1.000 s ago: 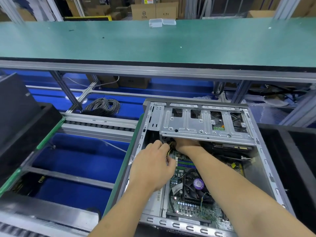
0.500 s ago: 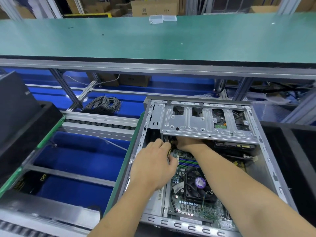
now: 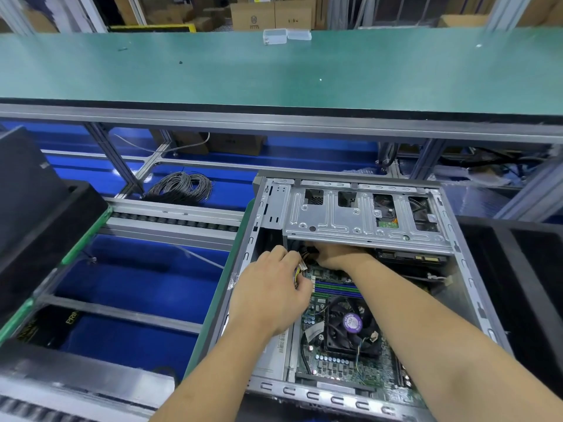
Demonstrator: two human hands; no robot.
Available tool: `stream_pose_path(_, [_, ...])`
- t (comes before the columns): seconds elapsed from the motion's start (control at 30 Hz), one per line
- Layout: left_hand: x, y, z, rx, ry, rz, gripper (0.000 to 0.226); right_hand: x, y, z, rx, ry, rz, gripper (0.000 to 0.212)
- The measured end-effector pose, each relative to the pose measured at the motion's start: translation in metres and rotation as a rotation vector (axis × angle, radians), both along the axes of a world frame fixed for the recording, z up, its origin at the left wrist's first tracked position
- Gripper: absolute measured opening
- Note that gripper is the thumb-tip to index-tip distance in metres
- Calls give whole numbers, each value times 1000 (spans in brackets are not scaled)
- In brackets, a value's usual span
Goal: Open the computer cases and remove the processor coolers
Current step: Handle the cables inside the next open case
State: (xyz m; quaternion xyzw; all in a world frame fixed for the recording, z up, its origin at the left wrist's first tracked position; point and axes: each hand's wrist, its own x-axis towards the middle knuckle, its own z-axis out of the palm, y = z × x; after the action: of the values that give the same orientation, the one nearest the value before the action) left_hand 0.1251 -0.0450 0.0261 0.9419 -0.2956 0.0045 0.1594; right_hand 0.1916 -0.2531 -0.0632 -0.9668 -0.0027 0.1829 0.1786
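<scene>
Open computer case [image 3: 475, 269] lay on its side at 5 o'clock of the view, side panel off, motherboard [image 3: 332, 363] exposed. Processor cooler [image 3: 350, 325], black fan with a purple round sticker, sat mounted on the board in the near half of the case, untouched, a thin fan wire running from it to the board. Silver drive cage [image 3: 344, 220] spanned the far end of the case, at 12 o'clock from the cooler.

Left hand [image 3: 274, 293] was inside the case at 10 o'clock from the cooler, fingers curled and pinching a bundle of yellow and black cables [image 3: 300, 269] with a pale connector. Right hand [image 3: 335, 255] reached in under the drive cage edge, just beside the left; its fingers were hidden by the cage and cables, so cannot tell whether they gripped anything. Right forearm crossed over the board, passing close to the cooler at its 2 o'clock side.

Green counter [image 3: 274, 71] ran across the far side at 12 o'clock, with a clear plastic box [image 3: 285, 36] on its far edge. Coil of grey cable [image 3: 182, 185] lay on the blue surface below, at 10 o'clock from the case.
</scene>
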Motion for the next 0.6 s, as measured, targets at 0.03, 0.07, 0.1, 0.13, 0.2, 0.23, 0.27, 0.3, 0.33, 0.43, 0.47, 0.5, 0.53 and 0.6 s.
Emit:
stream_pose_path(0.03, [0,0,0,-1,-2,0,33,1,1,4,-20,9,30,39])
stream_pose_path(0.07, [1,0,-1,1,-4,1,33,0,2,7,-39,10,55,32])
stream_pose_path(0.1, [1,0,-1,5,-6,1,32,-1,3,10,-56,-6,62,24])
stream_pose_path(0.13, [1,0,-1,7,-9,1,32,-2,5,11,-62,-38,52,20])
stream_pose_path(0.2, [0,-1,-1,8,-10,2,33,-8,10,12,-27,-103,-1,22])
stream_pose_path(0.23, [0,-1,-1,10,-11,1,34,-12,13,13,-1,-131,-25,23])
stream_pose_path(0.27, [0,-1,0,11,-13,1,34,-15,14,12,12,-147,-34,23])
stream_pose_path(0.3, [0,-1,0,10,-15,3,33,-18,14,12,5,-146,-34,24])
stream_pose_path(0.33, [0,-1,0,10,-16,5,32,-22,14,13,-7,-131,-40,26])
stream_pose_path(0.43, [-1,-1,0,12,-25,10,32,-31,15,11,-84,-145,27,20])
stream_pose_path(0.47, [-1,-1,-1,10,-28,10,31,-35,16,10,-113,-160,42,19])
stream_pose_path(0.5, [-1,-1,-1,7,-29,10,31,-39,17,11,-141,-180,37,20])
stream_pose_path(0.53, [-1,0,-1,5,-29,8,30,-44,17,11,-172,-219,24,21])
stream_pose_path(0.6, [-1,-1,0,10,-30,6,30,-51,16,11,-240,-281,41,24])
